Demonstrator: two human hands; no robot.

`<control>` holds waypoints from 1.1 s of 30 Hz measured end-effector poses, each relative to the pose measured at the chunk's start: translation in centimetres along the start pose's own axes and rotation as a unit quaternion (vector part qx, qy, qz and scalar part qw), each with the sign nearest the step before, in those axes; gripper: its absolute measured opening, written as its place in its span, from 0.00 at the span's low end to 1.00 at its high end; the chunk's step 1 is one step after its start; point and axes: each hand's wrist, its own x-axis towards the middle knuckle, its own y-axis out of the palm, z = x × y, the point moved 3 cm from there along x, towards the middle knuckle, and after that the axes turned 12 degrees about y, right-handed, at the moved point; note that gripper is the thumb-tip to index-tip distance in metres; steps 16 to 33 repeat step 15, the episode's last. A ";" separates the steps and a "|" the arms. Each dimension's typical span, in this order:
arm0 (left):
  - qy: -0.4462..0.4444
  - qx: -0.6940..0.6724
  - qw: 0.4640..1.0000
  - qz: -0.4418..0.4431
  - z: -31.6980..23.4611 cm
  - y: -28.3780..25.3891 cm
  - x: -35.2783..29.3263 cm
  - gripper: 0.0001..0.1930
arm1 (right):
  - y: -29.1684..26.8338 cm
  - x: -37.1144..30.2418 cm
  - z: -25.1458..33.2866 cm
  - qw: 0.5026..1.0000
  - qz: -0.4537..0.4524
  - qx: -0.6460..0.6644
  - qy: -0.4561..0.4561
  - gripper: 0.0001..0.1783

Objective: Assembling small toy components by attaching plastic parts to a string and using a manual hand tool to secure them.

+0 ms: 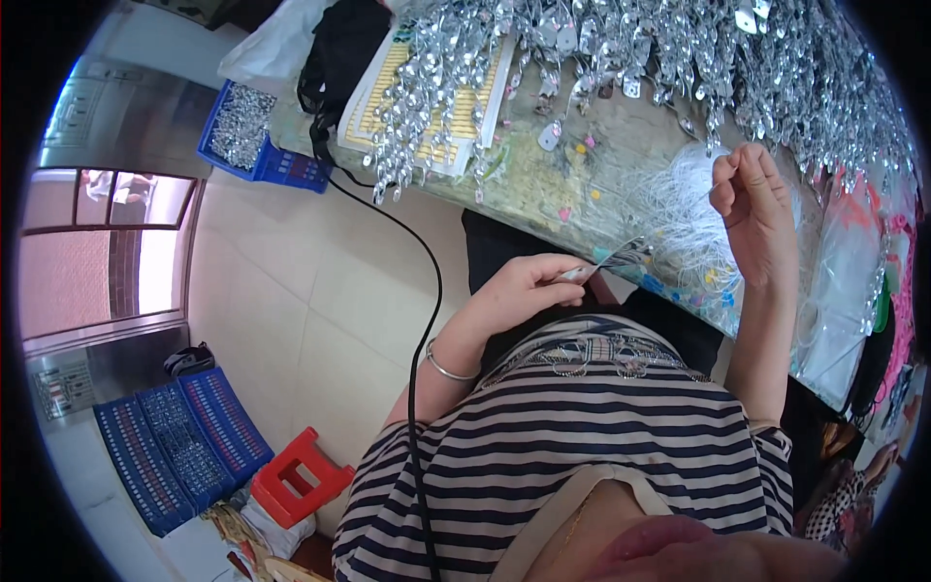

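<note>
At the table (543,184) edge, the left hand (529,286) pinches a thin metal tool (601,264) in a narrow grip, its tip aimed toward the right hand (752,209). That hand is raised, fingers closed on a fine white thread (679,209), likely kept taut so the tool can meet it. The thread bundle lies between and just beyond both grips. Farther beyond them, heaps of silver beads (679,48) cover the table, within reach. Left of the left grip, a yellow-and-white tray (388,97) carries more beads. Far left, a blue crate (247,141) holds silver bits; on the floor below stand blue trays (175,446) and a red stool (296,480).
</note>
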 end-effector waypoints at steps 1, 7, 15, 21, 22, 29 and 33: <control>0.003 0.004 1.000 0.002 -0.3 -0.4 -0.3 0.15 | -0.5 0.3 0.3 1.000 0.026 -0.001 -0.011 0.09; 0.135 0.037 0.959 -0.246 -1.6 -4.3 0.4 0.16 | 1.3 1.2 -0.5 0.999 0.014 -0.049 0.006 0.16; 0.152 0.540 0.732 -0.387 -9.7 -13.7 6.9 0.18 | 2.0 0.3 -4.0 0.979 0.031 -0.181 0.089 0.15; 0.152 0.540 0.732 -0.387 -9.7 -13.7 6.9 0.18 | 2.0 0.3 -4.0 0.979 0.031 -0.181 0.089 0.15; 0.152 0.540 0.732 -0.387 -9.7 -13.7 6.9 0.18 | 2.0 0.3 -4.0 0.979 0.031 -0.181 0.089 0.15; 0.152 0.540 0.732 -0.387 -9.7 -13.7 6.9 0.18 | 2.0 0.3 -4.0 0.979 0.031 -0.181 0.089 0.15; 0.152 0.540 0.732 -0.387 -9.7 -13.7 6.9 0.18 | 2.0 0.3 -4.0 0.979 0.031 -0.181 0.089 0.15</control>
